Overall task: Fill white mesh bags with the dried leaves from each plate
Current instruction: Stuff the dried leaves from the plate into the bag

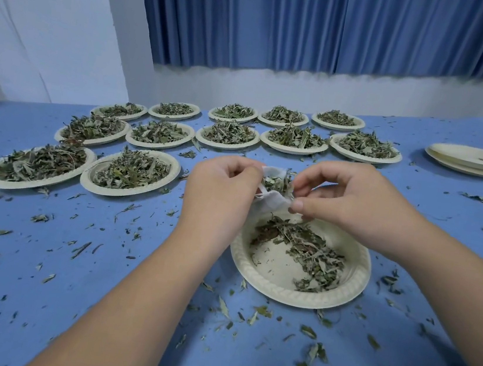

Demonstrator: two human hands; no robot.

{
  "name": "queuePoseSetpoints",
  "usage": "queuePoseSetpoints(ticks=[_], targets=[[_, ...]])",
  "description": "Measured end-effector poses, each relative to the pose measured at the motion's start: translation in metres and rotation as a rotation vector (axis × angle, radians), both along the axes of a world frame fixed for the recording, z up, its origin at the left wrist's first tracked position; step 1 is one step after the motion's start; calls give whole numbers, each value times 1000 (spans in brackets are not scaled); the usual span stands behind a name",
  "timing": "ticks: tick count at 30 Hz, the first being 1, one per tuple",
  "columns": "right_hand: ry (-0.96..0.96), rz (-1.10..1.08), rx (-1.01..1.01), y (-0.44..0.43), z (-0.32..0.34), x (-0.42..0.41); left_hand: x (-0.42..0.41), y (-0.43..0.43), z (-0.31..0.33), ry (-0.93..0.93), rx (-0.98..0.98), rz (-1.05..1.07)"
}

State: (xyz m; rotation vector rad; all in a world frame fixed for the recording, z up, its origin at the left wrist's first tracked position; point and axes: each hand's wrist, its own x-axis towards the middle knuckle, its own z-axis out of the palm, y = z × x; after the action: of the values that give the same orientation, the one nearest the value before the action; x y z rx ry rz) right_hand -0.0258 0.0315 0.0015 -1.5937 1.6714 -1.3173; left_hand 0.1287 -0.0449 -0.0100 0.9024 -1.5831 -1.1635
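Across the left and upper centre of the frame, twelve heaped plates point(128, 195) are sitting unprocessed on the worktop point(101, 256). At centre, the left hand point(220, 192) and right hand point(356, 210) are holding the white mesh bag point(271, 200) just above the near plate point(280, 295), fingers clamped on its mouth. That plate is holding about half its dried leaves point(310, 253). Judging by the empty plates point(476, 166) stacked at upper right, most of the task is remaining.

Near plate point(295, 297): matt cream moulded paper pulp, ribbed embossing round the rim. Same dull pulp on the stacked empty plates point(476, 161). Mesh bag point(271, 203): thin white woven cloth, soft and crumpled. Dried leaves point(310, 253): crinkled, curled, dull grey-green. Table cover point(13, 300): smooth matt blue. Curtain point(316, 23): blue pleated cloth.
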Motion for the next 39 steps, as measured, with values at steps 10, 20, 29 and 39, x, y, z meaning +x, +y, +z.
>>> queuePoseSetpoints(ticks=[10, 20, 29, 39], targets=[[282, -66, -144, 11, 12, 3, -4, 1, -5, -80, -142, 23], [660, -214, -131, 13, 16, 7, -5, 7, -6, -194, -255, 12], [703, -211, -149, 14, 12, 18, -11, 14, -7, -198, -260, -31], [414, -205, -143, 8, 6, 18, -11, 16, -5, -167, -219, -26]])
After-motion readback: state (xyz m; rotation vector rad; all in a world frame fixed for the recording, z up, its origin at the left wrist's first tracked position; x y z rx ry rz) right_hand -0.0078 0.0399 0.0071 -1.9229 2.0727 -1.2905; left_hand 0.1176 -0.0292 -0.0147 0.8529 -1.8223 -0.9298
